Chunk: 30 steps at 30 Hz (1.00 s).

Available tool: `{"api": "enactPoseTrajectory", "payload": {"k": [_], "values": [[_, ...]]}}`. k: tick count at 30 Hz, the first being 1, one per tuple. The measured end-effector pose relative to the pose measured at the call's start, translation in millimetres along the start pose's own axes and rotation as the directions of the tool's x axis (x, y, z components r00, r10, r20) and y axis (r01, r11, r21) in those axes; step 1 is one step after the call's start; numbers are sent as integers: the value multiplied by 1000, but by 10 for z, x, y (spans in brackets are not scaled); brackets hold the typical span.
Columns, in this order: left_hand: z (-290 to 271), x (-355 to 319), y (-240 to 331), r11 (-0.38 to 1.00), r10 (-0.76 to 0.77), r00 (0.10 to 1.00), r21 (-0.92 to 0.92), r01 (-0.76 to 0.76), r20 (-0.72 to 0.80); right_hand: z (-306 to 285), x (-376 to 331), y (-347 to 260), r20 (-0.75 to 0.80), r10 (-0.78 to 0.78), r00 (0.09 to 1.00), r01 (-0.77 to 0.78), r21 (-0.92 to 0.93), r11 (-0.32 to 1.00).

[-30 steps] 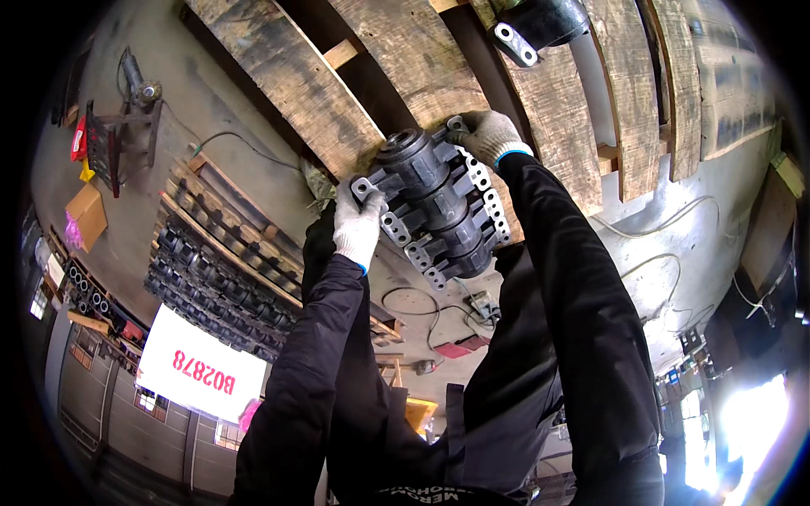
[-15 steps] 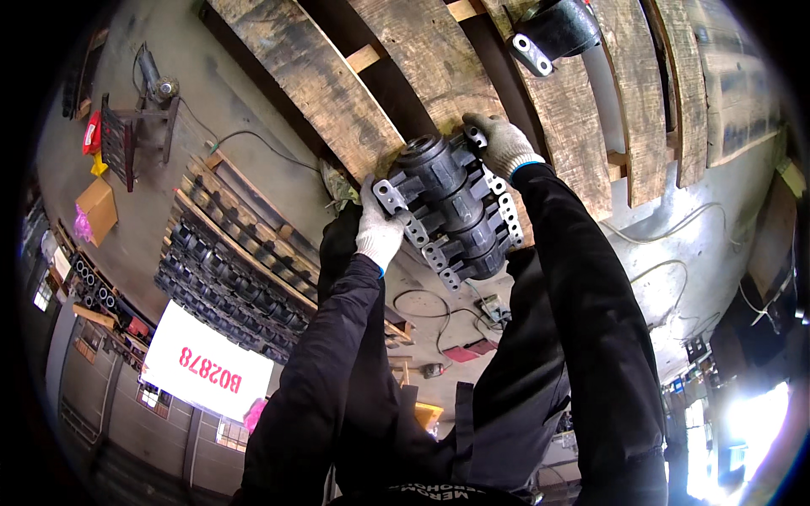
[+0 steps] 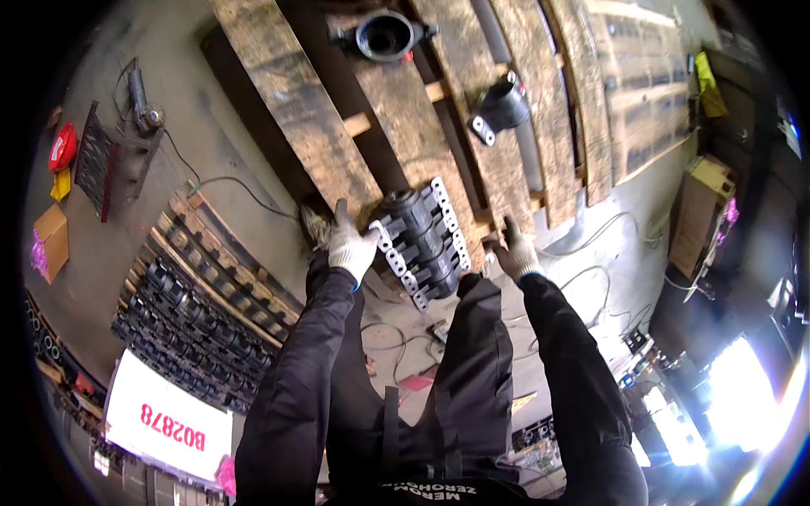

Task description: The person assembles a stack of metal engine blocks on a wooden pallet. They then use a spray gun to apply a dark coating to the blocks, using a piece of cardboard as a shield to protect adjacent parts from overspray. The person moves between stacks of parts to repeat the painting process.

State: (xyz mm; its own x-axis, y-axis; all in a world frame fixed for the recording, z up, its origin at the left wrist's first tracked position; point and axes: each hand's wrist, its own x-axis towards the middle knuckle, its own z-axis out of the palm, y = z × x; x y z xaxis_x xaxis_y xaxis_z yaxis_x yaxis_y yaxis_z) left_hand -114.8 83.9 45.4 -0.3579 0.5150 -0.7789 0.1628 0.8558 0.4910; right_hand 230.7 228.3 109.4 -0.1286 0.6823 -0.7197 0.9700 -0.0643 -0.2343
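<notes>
A row of black metal castings [image 3: 423, 236], joined side by side with drilled grey flanges along both edges, rests at the near end of the wooden pallet. My left hand [image 3: 351, 250], in a whitish knit glove, is beside its left flange with fingers stretched out and apart. The thumb is very close to the flange; whether it touches cannot be made out. To the right of the castings, my gloved right hand [image 3: 516, 253] is held away from them, fingers spread and holding nothing.
On the pallet [image 3: 329, 156] farther off are a round black casting [image 3: 384, 36] with an open bore and a black clamp-like casting [image 3: 504, 111]. Gaps run between the planks. At left, another pallet carries rows of black castings [image 3: 181, 325]. A cable [image 3: 245, 190] crosses the floor.
Both hands have come off the castings, the right one moving clear toward the near right. The castings now rest on the pallet's near end. My view has shifted, showing more of the pallet.
</notes>
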Motion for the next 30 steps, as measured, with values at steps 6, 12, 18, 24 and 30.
{"api": "enactPoseTrajectory", "payload": {"k": [6, 12, 18, 24, 30], "values": [[-781, -148, 421, 995, 70, 996, -77, -66, 53, -715, -242, -275, -87, 15, 996, -16, -14, 1000], [-611, -119, 785, 994, 55, 997, -97, -50, 51, -1299, 369, -722, -209, -13, 978, 46, 157, 987], [299, 188, 1128, 805, -69, 981, -571, 162, 182, -1682, 1464, -687, -253, -6, 967, 71, 248, 966], [772, 693, 1876, 532, -358, 863, -682, 502, 356, -1532, 2851, -705, 27, 56, 998, -59, 699, 712], [1302, 1392, 2665, -37, -458, 544, -627, 778, 703, -1311, 3876, -409, 212, 252, 944, -319, 391, 864]]}}
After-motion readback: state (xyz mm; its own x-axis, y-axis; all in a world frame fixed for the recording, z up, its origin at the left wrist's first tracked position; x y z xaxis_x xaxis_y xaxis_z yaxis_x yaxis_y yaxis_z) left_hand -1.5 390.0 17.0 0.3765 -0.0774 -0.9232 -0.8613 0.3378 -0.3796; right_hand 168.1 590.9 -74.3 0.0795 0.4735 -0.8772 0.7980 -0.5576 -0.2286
